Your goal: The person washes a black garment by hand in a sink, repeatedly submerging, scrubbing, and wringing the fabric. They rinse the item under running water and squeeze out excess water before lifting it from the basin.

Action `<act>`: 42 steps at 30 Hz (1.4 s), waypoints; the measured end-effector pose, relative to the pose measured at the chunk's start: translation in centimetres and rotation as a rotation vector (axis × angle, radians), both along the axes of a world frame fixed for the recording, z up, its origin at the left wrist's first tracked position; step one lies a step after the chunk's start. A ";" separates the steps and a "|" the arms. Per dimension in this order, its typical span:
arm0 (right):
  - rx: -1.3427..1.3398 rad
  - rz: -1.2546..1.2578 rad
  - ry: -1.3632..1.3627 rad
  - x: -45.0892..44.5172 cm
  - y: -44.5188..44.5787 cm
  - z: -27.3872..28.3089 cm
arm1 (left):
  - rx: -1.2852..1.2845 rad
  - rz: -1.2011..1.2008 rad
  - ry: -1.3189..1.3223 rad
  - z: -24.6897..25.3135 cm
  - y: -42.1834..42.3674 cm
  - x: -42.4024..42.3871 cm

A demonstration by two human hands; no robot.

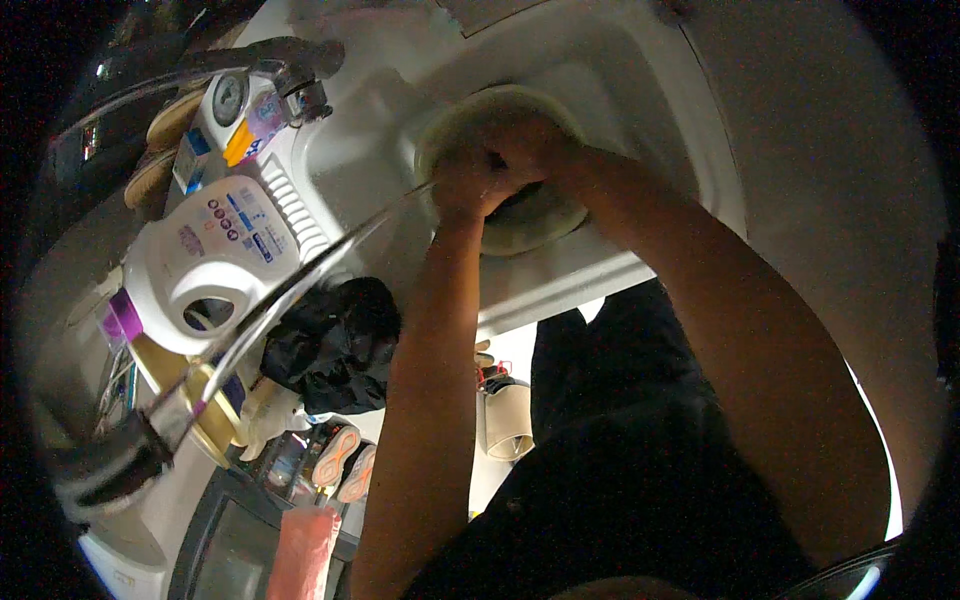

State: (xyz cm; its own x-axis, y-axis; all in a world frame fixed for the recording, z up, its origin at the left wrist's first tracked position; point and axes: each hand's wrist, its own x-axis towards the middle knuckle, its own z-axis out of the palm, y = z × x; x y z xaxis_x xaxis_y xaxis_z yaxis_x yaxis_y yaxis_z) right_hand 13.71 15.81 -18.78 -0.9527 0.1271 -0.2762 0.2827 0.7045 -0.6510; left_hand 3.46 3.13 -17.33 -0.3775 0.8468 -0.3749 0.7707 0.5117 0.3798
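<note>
Both hands are down inside a round, pale basin (536,238) standing in the white sink (360,127). My left hand (469,180) is at the basin's left side, its fingers bent inward and in shadow. Close against it is my right hand (536,150), reaching in from the right with its fingers curled. A dark patch (525,196) shows just below where the hands meet; whether it is cloth or shadow cannot be made out. The dim light hides the fingertips and anything between them.
A white detergent bottle (225,217) with a purple cap lies on the ribbed ledge (289,195), left of the sink. Nearby are a faucet (304,97) and a small box (193,157). Black cloth (337,345) hangs by the sink's front. Shoes (337,457) and a bin (508,424) stand below.
</note>
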 end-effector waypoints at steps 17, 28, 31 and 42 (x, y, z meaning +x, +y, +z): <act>0.276 -0.204 0.104 3.9 -4.7 -1.7 | 0.127 -0.163 0.452 -5.4 -4.8 2.9; 0.103 0.048 -0.133 -1.0 0.1 -0.2 | 0.033 -0.087 0.092 -1.9 0.2 -0.6; -0.050 -0.125 0.198 1.1 -0.2 -1.5 | 0.041 -0.011 0.038 3.9 0.8 0.4; 0.353 -0.161 0.152 4.6 -4.2 1.2 | 0.139 -0.260 0.478 -4.1 -5.2 2.5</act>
